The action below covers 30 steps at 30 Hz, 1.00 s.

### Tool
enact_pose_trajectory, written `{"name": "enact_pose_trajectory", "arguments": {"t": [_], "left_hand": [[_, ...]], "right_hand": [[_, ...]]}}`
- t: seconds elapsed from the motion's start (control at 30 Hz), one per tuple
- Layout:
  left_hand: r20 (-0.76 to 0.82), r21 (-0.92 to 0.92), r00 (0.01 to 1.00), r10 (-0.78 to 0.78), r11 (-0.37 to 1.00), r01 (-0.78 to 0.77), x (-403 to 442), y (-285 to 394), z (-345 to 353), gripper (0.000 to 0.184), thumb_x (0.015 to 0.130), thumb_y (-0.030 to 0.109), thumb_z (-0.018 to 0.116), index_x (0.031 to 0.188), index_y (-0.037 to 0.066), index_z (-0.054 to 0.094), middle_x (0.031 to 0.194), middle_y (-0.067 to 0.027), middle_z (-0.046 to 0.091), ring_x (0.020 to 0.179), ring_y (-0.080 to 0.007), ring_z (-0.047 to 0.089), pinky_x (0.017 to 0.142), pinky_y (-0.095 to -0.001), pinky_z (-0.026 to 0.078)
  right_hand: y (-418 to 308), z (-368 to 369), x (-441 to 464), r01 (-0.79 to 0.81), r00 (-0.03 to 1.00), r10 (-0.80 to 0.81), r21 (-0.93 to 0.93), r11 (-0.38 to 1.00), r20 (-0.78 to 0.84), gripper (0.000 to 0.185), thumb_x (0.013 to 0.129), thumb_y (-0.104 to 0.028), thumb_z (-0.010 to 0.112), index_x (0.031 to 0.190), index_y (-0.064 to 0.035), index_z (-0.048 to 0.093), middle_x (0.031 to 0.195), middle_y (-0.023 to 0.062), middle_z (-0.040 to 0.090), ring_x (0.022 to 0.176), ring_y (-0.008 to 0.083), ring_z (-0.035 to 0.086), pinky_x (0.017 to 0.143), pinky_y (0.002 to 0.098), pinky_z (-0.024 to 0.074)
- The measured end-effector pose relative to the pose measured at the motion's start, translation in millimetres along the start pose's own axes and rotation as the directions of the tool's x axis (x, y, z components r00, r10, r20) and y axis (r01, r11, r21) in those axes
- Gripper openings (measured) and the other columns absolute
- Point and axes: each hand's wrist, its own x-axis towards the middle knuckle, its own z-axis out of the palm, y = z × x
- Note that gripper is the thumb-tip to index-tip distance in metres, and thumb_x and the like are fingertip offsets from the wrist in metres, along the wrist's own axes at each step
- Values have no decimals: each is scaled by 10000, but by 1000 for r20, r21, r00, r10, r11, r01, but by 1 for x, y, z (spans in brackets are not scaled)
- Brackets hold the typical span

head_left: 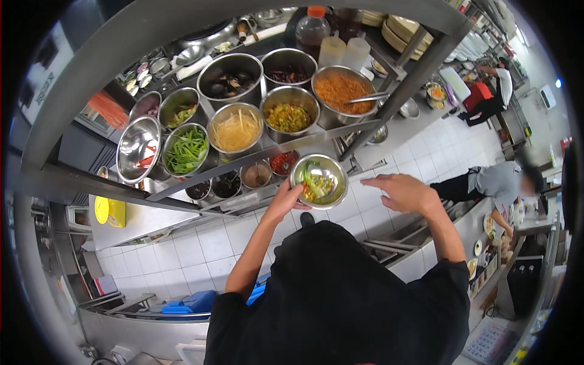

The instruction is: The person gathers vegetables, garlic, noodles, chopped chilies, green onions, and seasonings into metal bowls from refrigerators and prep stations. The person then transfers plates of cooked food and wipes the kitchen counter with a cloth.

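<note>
I have the left hand [284, 202] curled on the side of the steel bowl [337, 191] of chopped vegetables [313, 173], near the rack's [258, 152] front edge, while the right hand [403, 191] hovers empty just beside it, fingers loosely extended.

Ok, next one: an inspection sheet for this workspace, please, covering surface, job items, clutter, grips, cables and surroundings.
Surface: steel counter at left.
Job items: metal bowl holding chopped greens among other small pieces.
Clutter: metal pots crowded together, including cut green vegetables, pale shreds and orange shreds with a utensil handle; yellow container on the counter.
Grips: left hand holds the bowl's side; right hand is apart from it, fingers extended, nothing seen in it.
Cables: nothing seen near the hands; elsewhere too small to tell.
Surroundings: white tiled floor; person in grey and person in white top at right.
</note>
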Motion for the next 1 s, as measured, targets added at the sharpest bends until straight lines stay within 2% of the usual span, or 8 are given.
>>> {"name": "enact_pose_trajectory", "arguments": {"t": [0.07, 0.2, 0.23, 0.27, 0.37, 0.47, 0.6, 1.0], "left_hand": [[-4, -51, 1000, 1, 999, -1, -9, 4, -7, 524, 952, 177, 470, 1431, 11, 337, 1226, -198, 565, 981, -287, 669, 698, -410, 639], [-36, -34, 998, 57, 998, -59, -31, 22, -7, 545, 972, 242, 481, 1437, 2, 328, 1224, -203, 567, 982, -283, 670, 708, -391, 637], [-41, -30, 997, 70, 997, -71, -35, 26, -7, 546, 971, 256, 488, 1420, -16, 340, 1223, -205, 564, 984, -286, 669, 715, -401, 635], [-53, -30, 995, 81, 996, -83, -39, 30, -5, 549, 969, 271, 495, 1404, -33, 352, 1222, -207, 561, 986, -288, 668, 722, -411, 633], [-95, -41, 991, 90, 995, -94, -54, 34, -5, 552, 968, 286, 505, 1382, -54, 367, 1215, -210, 559, 985, -287, 666, 727, -425, 630], [-126, -61, 987, 99, 992, -107, -66, 31, -8, 543, 969, 283, 511, 1371, -58, 376, 1218, -211, 556, 992, -275, 665, 723, -423, 629], [-144, -79, 982, 119, 988, -131, -75, 33, -13, 542, 970, 285, 515, 1371, -52, 375, 1222, -201, 555, 990, -262, 666, 727, -419, 626], [-119, -55, 983, 138, 988, -146, -83, 59, 2, 544, 973, 295, 513, 1374, -47, 379, 1200, -195, 570, 979, -256, 668, 718, -390, 629]], "right_hand": [[-41, -66, 27, -160, 987, 159, 49, 986, 31, 215, 792, -48, 599, 1003, -64, 638, 980, 131, 640, 935, 322, 634, 891, 449, 485], [-21, -99, 95, -50, 818, -188, -393, 918, -543, 137, 840, -147, 626, 922, -39, 608, 867, 134, 628, 834, 331, 645, 766, 427, 511], [-5, -96, 113, -48, 782, -263, -476, 878, -565, 137, 842, -162, 635, 888, -35, 611, 839, 139, 633, 816, 336, 646, 746, 432, 507], [11, -93, 128, -46, 743, -341, -553, 832, -576, 148, 843, -176, 643, 853, -32, 614, 811, 144, 639, 798, 341, 646, 726, 436, 503], [32, -102, 151, -51, 976, -36, -383, 923, -216, 159, 847, -193, 645, 829, -36, 629, 818, 159, 659, 844, 341, 646, 744, 457, 498], [24, -110, 151, -120, 988, 75, -360, 925, -138, 153, 862, -190, 622, 865, -41, 656, 850, 158, 671, 861, 356, 645, 763, 468, 488], [31, -104, 148, -170, 893, -35, -410, 896, -448, 125, 881, -163, 619, 881, -47, 665, 883, 160, 648, 834, 359, 645, 742, 463, 513], [8, -94, 140, -112, 896, 43, -131, 985, -443, 182, 886, -169, 616, 945, -30, 719, 915, 185, 686, 898, 358, 648, 781, 431, 514]]}}
